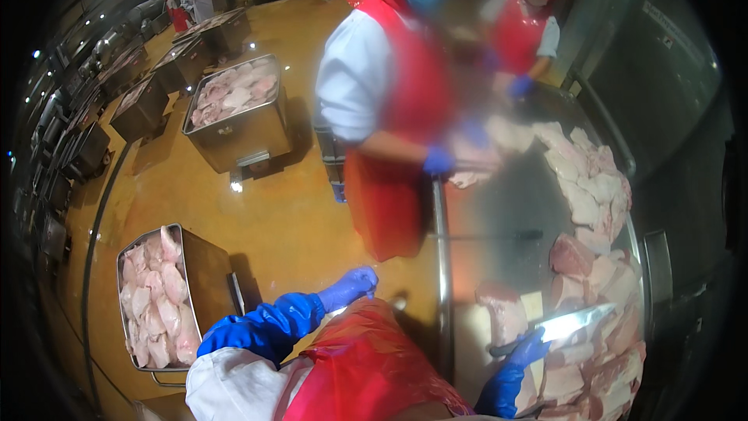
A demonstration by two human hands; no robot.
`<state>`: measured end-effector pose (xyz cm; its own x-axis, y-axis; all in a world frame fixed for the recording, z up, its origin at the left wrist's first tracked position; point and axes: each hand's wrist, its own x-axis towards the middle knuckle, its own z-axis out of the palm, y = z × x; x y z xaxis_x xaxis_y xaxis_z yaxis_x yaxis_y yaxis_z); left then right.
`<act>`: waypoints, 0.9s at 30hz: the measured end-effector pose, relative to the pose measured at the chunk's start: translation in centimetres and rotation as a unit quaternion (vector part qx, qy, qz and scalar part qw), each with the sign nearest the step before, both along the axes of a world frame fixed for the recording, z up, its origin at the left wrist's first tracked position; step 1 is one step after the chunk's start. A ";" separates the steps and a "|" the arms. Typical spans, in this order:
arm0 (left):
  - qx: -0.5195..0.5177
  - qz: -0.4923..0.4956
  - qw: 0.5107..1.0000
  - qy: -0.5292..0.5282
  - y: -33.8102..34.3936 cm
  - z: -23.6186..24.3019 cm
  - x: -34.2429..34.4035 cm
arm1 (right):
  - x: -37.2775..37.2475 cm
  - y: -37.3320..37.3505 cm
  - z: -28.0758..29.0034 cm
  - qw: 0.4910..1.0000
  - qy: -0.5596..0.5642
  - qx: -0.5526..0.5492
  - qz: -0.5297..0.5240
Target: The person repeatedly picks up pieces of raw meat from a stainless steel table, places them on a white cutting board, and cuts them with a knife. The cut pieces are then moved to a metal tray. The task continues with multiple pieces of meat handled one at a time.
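Note:
My left hand [350, 287], in a purple glove and blue sleeve, is curled above my red apron, away from the table; whether it holds anything is hidden. My right hand [527, 349], also gloved, grips the dark handle of a large knife [575, 321], blade pointing right over the meat. Beside it a slab of pork [499, 313] lies on a cream cutting board [478, 343]. Thick pink cuts of pork [597, 374] are piled along the right side of the steel table [491, 210].
Pale fatty pieces [584, 187] lie farther along the table. A co-worker in a red apron [377, 109] stands close ahead, hazy, with another worker [523, 31] beyond. Meat-filled steel bins [206, 288] stand on the yellow floor at my left, with more bins [234, 144] farther back.

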<state>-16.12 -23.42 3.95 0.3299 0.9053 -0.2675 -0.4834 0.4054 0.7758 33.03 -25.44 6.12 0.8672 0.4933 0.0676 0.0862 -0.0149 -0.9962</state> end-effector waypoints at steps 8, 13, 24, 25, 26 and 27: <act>0.312 0.231 0.904 0.179 -3.3 14.4 -9.9 | -0.6 -0.8 0.0 0.998 0.038 0.032 0.045; 0.599 0.470 0.546 0.349 -7.2 36.7 -18.9 | 0.7 -1.2 0.3 0.999 0.007 0.006 0.042; 0.390 0.550 0.386 0.629 5.6 36.5 -40.7 | -0.3 -1.2 0.2 0.995 -0.049 -0.045 -0.079; 0.287 0.520 0.428 0.681 7.6 31.5 -44.1 | -1.0 -1.0 0.2 0.992 -0.065 -0.060 -0.089; 0.194 0.489 0.468 0.710 9.8 26.1 -47.4 | 0.4 -1.1 0.6 0.991 -0.095 -0.040 -0.083; 0.108 0.444 0.491 0.742 10.5 22.4 -49.0 | -0.1 -1.0 0.3 0.994 -0.060 -0.047 -0.080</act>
